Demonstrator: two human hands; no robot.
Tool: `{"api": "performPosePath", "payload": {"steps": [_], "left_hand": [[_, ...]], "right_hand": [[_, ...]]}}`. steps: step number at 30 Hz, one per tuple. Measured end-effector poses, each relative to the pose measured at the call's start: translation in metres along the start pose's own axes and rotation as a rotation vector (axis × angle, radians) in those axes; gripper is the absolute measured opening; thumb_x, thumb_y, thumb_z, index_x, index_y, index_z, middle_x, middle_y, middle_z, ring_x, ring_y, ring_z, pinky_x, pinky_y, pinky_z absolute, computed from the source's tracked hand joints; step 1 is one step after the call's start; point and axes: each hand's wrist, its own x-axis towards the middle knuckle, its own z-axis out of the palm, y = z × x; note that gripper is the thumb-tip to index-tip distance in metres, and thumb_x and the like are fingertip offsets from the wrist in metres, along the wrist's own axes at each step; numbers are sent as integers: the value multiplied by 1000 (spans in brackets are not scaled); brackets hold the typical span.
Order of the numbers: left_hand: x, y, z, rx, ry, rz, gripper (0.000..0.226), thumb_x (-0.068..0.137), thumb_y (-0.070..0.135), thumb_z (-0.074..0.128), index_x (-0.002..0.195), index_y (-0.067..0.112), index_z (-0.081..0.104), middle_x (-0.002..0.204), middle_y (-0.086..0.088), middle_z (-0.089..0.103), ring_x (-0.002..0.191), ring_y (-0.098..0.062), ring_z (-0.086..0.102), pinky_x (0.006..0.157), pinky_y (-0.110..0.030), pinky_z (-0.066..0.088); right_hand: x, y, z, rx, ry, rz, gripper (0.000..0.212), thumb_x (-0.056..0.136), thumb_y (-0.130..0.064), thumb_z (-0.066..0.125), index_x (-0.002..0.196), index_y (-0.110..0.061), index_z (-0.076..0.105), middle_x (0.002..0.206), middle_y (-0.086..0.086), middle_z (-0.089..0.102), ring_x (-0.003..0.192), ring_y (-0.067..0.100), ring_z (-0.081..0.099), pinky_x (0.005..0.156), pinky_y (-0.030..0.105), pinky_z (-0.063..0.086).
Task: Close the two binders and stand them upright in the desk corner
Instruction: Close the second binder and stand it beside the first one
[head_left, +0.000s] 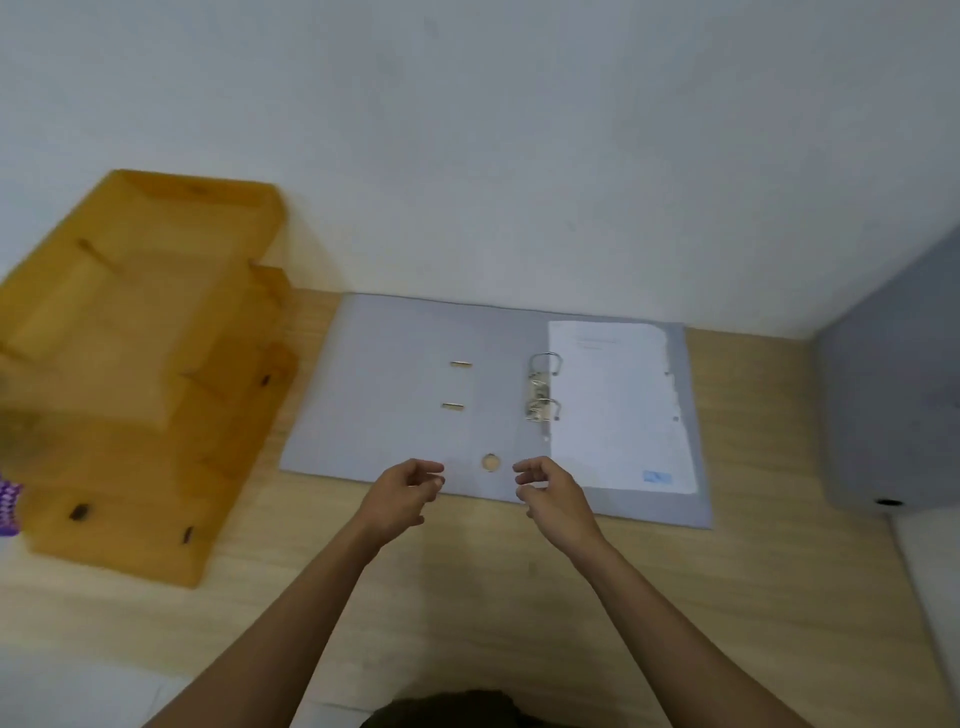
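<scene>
- One grey binder (415, 379) lies open and flat on the wooden desk (519, 597) at the centre of the frame, its far edge against the white wall (519, 130).
- Its ring clip (543, 387) sits right of the spine, with a sheet of paper (613, 405) on the right half.
- A second grey binder (893, 395) appears to stand closed at the right edge of the frame, in the corner.
- The left hand (402, 493) and right hand (553, 493) hover over the open binder's near edge, either side of the spine hole (489, 462); fingers loosely curled, holding nothing.
- A wooden tray stack (140, 364) fills the left of the frame.
- Step in hand, as I judge it: reaching to close the open binder.
- Next move likely calls for lifting the bare left cover and folding it over onto the paper side.
</scene>
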Motion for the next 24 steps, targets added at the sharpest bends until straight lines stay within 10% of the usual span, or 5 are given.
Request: {"api": "performPosePath", "payload": {"steps": [3, 7, 14, 24], "left_hand": [[3, -13, -31, -10, 46, -29, 30, 99, 19, 58, 129, 14, 63, 128, -8, 67, 118, -26, 63, 93, -42, 54], [12, -22, -59, -2, 75, -44, 34, 99, 22, 58, 133, 14, 60, 133, -7, 63, 116, -23, 62, 86, -35, 55], [22, -44, -79, 55, 126, -61, 50, 96, 26, 63, 143, 15, 51, 146, -4, 52, 128, -23, 56, 101, -35, 48], [40, -75, -93, 320, 419, -183, 97, 86, 34, 73, 160, 11, 14, 165, -15, 22, 150, -40, 22, 115, -59, 28]], "right_hand": [[23, -15, 38, -82, -50, -37, 32, 91, -9, 52, 116, -25, 63, 121, -4, 64, 93, 2, 60, 65, 18, 46], [58, -37, 76, -259, -104, -145, 44, 94, -9, 51, 137, -18, 54, 147, 3, 51, 127, 17, 51, 99, 24, 41], [101, -29, 103, -939, -337, -197, 71, 102, -58, 23, 161, -28, -5, 168, -5, -20, 153, 24, -23, 124, 48, -8], [39, 24, 92, -1001, -299, -348, 71, 99, -62, 20, 161, -34, 0, 167, -11, -15, 154, 18, -20, 125, 42, -9]]}}
